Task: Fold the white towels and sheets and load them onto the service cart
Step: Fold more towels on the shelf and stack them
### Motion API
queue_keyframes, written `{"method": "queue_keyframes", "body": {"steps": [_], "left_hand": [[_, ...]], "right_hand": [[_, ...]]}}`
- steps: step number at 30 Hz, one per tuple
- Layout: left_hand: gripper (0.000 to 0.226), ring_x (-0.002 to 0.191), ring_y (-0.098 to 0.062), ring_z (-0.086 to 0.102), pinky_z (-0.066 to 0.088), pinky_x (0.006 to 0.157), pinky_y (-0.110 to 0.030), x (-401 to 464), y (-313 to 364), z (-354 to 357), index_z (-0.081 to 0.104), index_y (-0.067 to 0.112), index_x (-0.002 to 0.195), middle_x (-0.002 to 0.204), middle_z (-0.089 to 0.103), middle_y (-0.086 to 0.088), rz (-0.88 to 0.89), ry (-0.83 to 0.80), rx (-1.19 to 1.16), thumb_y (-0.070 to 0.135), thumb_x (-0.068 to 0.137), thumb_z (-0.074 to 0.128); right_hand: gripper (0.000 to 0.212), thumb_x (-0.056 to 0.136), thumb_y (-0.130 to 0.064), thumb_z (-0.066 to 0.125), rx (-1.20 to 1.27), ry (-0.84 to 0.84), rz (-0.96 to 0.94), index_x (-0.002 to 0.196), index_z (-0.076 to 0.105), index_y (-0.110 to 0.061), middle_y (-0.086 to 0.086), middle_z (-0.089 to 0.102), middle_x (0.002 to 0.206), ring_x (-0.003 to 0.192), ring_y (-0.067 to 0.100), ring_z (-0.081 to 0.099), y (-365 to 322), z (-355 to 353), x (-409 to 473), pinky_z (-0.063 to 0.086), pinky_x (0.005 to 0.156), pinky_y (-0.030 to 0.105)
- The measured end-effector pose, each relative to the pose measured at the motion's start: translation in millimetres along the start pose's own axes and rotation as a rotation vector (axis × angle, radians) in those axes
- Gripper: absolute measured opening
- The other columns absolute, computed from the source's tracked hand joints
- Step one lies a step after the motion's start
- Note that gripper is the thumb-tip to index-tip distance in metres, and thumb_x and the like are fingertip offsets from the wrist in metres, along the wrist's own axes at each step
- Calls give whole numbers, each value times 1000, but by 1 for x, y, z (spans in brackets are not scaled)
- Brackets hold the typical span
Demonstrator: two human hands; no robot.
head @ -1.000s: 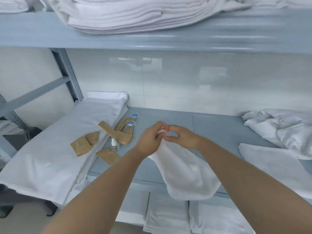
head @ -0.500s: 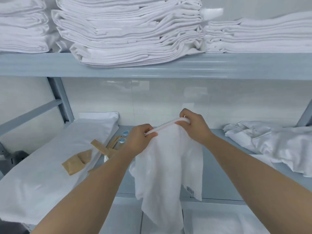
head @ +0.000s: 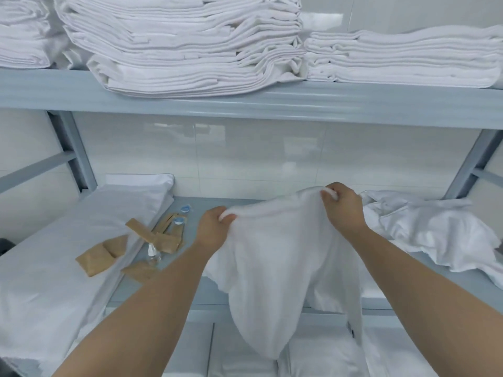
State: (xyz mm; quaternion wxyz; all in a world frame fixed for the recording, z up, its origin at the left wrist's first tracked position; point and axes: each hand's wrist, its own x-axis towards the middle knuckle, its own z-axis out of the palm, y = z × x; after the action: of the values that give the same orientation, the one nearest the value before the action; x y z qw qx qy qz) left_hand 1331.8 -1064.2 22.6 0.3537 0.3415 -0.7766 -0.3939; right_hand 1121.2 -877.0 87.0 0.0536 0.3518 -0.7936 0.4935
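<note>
A small white towel (head: 277, 262) hangs in front of the grey middle shelf (head: 206, 289), held up by its top edge. My left hand (head: 212, 229) pinches the left end of that edge. My right hand (head: 344, 210) grips the right end, a little higher and farther back. The cloth sags between the hands and droops below the shelf's front edge. Folded white sheets (head: 185, 50) are stacked on the upper shelf (head: 326, 107), with another folded stack (head: 408, 58) to the right.
A crumpled white pile (head: 435, 229) lies on the middle shelf at right. A flat folded sheet (head: 68, 254) lies at left with brown paper packets (head: 100, 257) on it. Small bottles (head: 153, 254) stand beside it. Folded towels (head: 321, 357) show on the shelf below.
My hands have drawn apart along the towel's top edge, spreading it wider. The right hand moved right. The camera tilted up, showing more of the upper shelf.
</note>
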Motion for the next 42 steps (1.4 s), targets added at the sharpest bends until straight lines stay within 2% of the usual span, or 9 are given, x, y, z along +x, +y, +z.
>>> {"method": "queue_keyframes", "body": {"steps": [7,9,12,18,27,31,36,39,42], "left_hand": [[14,66,0,50,36,60,-13,11,96,33,65,16,77,71,59,9,332,-287,-44,5,84,65],[8,70,-2,53,40,66,-20,15,112,36,67,15,80,75,62,7,382,-345,-24,7,83,68],[9,76,-18,56,42,68,-28,20,118,34,64,12,81,83,66,-6,383,-322,-29,11,81,73],[14,66,-11,50,36,58,-15,19,81,36,60,17,76,72,59,2,210,-205,39,9,84,69],[25,67,-19,47,32,56,-26,7,27,41,60,-4,77,71,55,-12,-8,-54,57,15,94,58],[22,72,-17,49,36,61,-18,1,67,47,61,-6,83,78,58,-12,118,-61,-42,12,94,57],[9,80,-10,55,40,71,-15,-13,131,61,67,4,94,93,66,-7,361,-340,-22,4,91,59],[3,74,-12,54,42,67,-21,-17,144,58,67,6,87,86,67,-11,385,-378,-49,4,88,65],[9,69,-10,52,39,61,-17,-20,137,42,65,13,80,69,59,8,351,-320,10,9,81,73]], "right_hand": [[55,80,-39,74,-18,-346,-156,129,54,-22,-5,55,111,99,10,52,-20,20,-13,37,84,22],[32,85,-31,72,49,-426,-180,113,62,-20,-6,60,101,91,11,56,-22,20,-12,43,81,27],[21,92,-18,62,73,-323,-213,71,56,-20,-8,51,65,63,12,45,-21,15,-7,34,59,24],[26,90,-5,53,229,-88,-105,69,55,-21,-10,51,65,60,2,45,-21,-8,2,33,55,12],[18,91,-19,53,347,94,187,76,59,-11,-1,51,69,66,17,47,9,-41,5,36,60,28],[18,88,-27,65,229,-49,182,96,62,-10,-1,56,81,80,20,53,22,-39,-4,40,65,28],[62,79,-20,78,263,-416,-108,134,50,-19,-11,55,125,115,3,50,8,-21,-22,35,95,16],[13,87,-21,69,158,-443,-165,83,62,-11,-3,56,76,72,11,50,0,-14,-26,36,65,25],[41,92,-17,60,134,-268,-157,57,38,-20,-5,36,57,54,9,33,0,-18,-24,25,55,27]]}}
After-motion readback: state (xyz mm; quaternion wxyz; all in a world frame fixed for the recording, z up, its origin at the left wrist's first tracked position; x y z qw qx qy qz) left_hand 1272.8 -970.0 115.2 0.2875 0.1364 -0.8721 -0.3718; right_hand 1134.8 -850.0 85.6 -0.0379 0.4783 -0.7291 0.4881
